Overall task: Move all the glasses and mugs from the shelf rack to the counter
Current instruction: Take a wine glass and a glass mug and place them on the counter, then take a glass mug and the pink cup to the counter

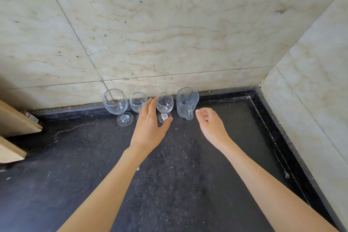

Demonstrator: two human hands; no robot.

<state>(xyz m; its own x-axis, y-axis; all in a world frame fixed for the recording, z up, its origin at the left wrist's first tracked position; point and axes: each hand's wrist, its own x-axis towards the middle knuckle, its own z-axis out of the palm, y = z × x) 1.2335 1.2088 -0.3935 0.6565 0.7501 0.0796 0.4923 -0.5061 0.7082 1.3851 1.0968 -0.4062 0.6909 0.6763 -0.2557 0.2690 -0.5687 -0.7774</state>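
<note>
Three clear stemmed glasses and one glass mug stand upright in a row on the dark counter (169, 165), against the tiled wall. From left: a large wine glass (115, 104), a small one (137, 102), another small one (165, 103), then the ribbed mug (186, 102) with its handle facing me. My left hand (150, 126) hovers open, fingers spread, just in front of the two small glasses and partly hides the middle glass's stem. My right hand (211, 125) is loosely curled and empty, just right of the mug's handle, apart from it.
Two wooden shelf boards (18, 120) jut in at the left edge. The tiled wall (169, 34) rises behind the glasses, and a side wall (320, 81) closes the right. A raised black rim (278, 130) runs along the counter's right side.
</note>
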